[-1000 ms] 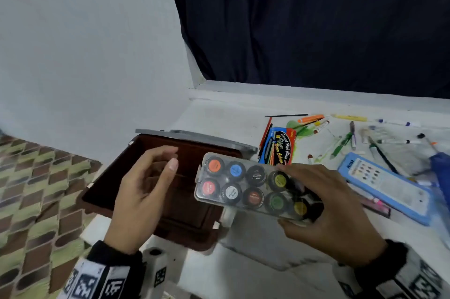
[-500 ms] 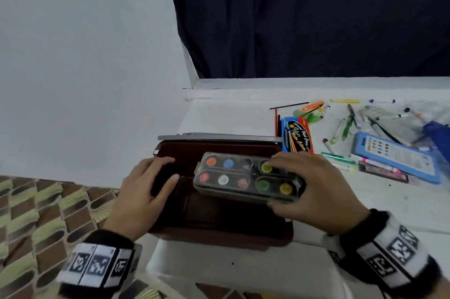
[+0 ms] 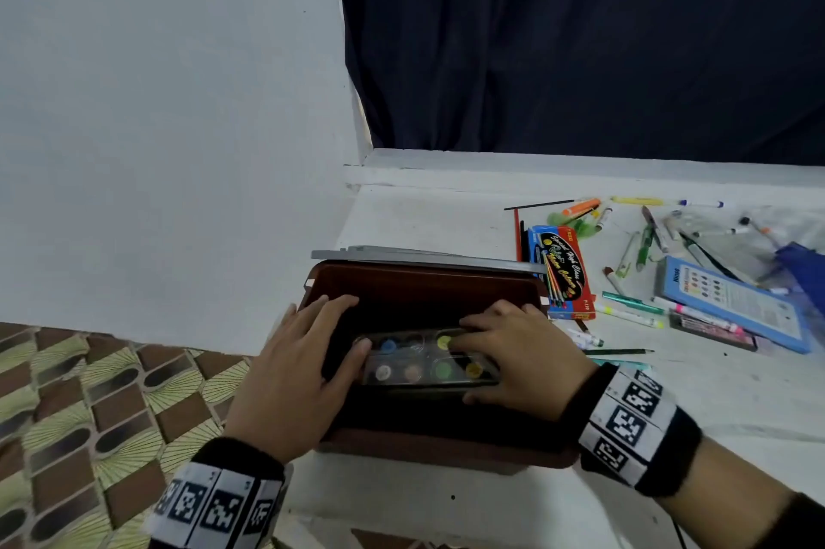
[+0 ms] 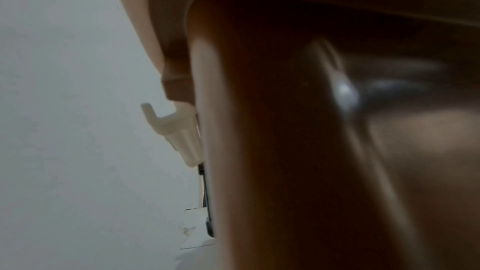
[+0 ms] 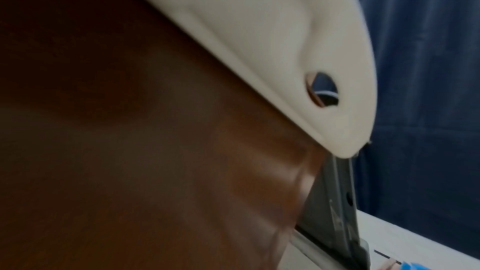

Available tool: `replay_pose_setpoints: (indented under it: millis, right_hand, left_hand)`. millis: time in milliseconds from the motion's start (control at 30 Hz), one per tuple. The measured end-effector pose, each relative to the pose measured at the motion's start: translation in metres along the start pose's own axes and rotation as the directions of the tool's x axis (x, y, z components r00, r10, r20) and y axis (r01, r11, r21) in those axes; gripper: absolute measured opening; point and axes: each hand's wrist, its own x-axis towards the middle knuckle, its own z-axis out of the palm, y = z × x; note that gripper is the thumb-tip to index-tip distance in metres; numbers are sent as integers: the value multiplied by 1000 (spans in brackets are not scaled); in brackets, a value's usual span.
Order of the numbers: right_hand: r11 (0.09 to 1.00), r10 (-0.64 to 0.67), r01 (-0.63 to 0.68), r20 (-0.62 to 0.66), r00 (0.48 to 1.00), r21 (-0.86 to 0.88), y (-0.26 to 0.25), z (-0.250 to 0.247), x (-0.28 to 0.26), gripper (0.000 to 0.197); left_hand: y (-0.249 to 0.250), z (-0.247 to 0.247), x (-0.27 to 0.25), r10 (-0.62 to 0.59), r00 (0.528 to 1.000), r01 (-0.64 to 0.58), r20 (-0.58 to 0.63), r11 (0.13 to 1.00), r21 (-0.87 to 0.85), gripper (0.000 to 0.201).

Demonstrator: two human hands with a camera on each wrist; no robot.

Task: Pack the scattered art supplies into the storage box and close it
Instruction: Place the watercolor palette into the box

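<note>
In the head view, the brown storage box [image 3: 424,276] stands open at the white table's left end, its grey lid [image 3: 424,257] tipped back behind it. A clear paint set [image 3: 419,365] with coloured pots lies low inside the box. My right hand [image 3: 513,356] grips its right half, fingers on top and thumb at the near edge. My left hand [image 3: 308,365] lies flat over the box's left side, thumb touching the set's left end. The left wrist view is blurred and shows the brown box wall [image 4: 259,130] and a white latch [image 4: 174,132]. The right wrist view shows the box wall [image 5: 155,151] and the lid [image 5: 332,202].
To the right of the box lie a blue and red colour box [image 3: 564,271], a flat blue paint case [image 3: 736,303], a pencil [image 3: 618,352] and several loose markers [image 3: 643,244]. A dark curtain [image 3: 580,34] hangs behind. Patterned floor [image 3: 89,414] lies to the left.
The paint set has gone down from above the box's rim into the box, still in my right hand. My left hand slid right onto the set's left end.
</note>
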Motion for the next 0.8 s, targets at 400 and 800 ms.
replay_pose_setpoints:
  millis: [400,800]
  right_hand:
    - [996,43,-41,20,999,-74,-2,4,6,45]
    - [897,211,73,-568,795,436,11,3,-24,13]
  left_hand:
    - [-1,-3,-1,93,995,-94,21,996,12,47]
    - [34,6,-8,173,984,-177,-38,965,-196,41]
